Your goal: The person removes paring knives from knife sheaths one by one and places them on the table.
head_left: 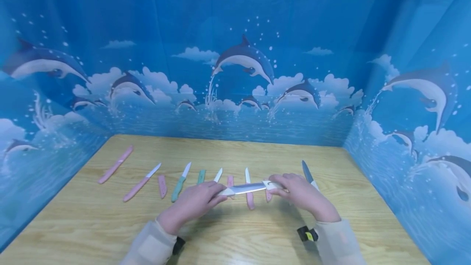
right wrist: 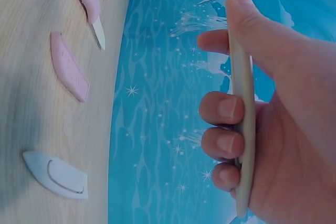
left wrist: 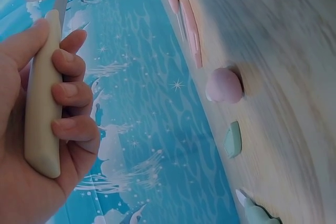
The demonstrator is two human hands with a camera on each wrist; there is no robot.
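Above the table, my left hand [head_left: 195,199] grips the cream handle [left wrist: 43,108] of a knife, fingers curled round it. Its bare blade [head_left: 250,188] runs level to the right. At the tip end my right hand [head_left: 299,191] holds a cream blade cover [right wrist: 242,103] between thumb and fingers, and the blade's end overlaps the cover's mouth in the head view. Behind the hands lie a pink-handled knife [head_left: 250,199] and a pink cover [head_left: 230,181]. Another knife with a dark blade [head_left: 307,171] lies beyond my right hand, its handle partly hidden.
On the left of the wooden table [head_left: 92,220] lie a pink sheathed knife [head_left: 115,165], a bare pink knife [head_left: 137,187], a pink cover [head_left: 162,186] and a green knife [head_left: 178,188]. A green cover [head_left: 201,176] is near the middle. A white cover [right wrist: 58,176] lies below my right hand. Dolphin-printed curtain [head_left: 235,126] encloses the back and sides.
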